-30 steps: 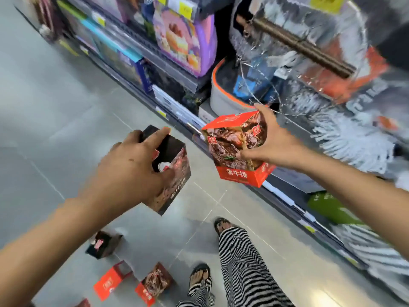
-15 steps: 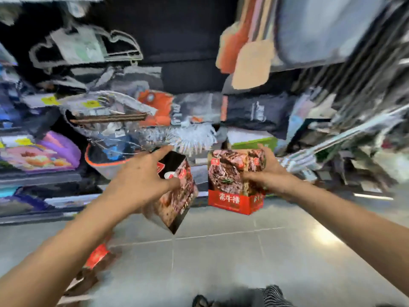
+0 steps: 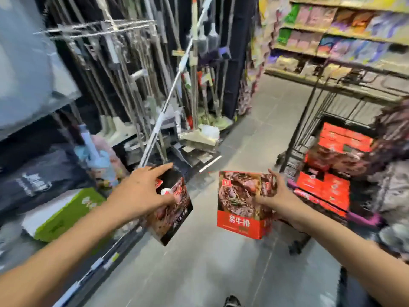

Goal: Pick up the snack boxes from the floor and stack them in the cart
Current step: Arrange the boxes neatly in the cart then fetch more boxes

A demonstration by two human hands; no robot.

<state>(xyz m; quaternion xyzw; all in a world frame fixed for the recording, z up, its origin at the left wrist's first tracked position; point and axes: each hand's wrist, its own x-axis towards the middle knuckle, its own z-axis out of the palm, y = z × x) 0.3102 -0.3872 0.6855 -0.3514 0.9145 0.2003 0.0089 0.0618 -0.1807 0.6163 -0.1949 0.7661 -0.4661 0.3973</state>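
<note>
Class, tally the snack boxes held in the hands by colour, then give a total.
Dark box, left hand: 1
Red box, right hand: 1
Total held: 2
Stacked boxes in the cart: too blurred to count.

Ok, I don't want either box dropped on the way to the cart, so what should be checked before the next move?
1. Left hand grips the dark snack box from above: ok.
2. Right hand grips the red snack box by its side: ok.
3. Red snack box upright: ok. Dark snack box upright: not ok, it is tilted.
4. Cart in view, to the right: ok.
5. Free spot on the stacked boxes in the cart: cannot tell, too blurred.
</note>
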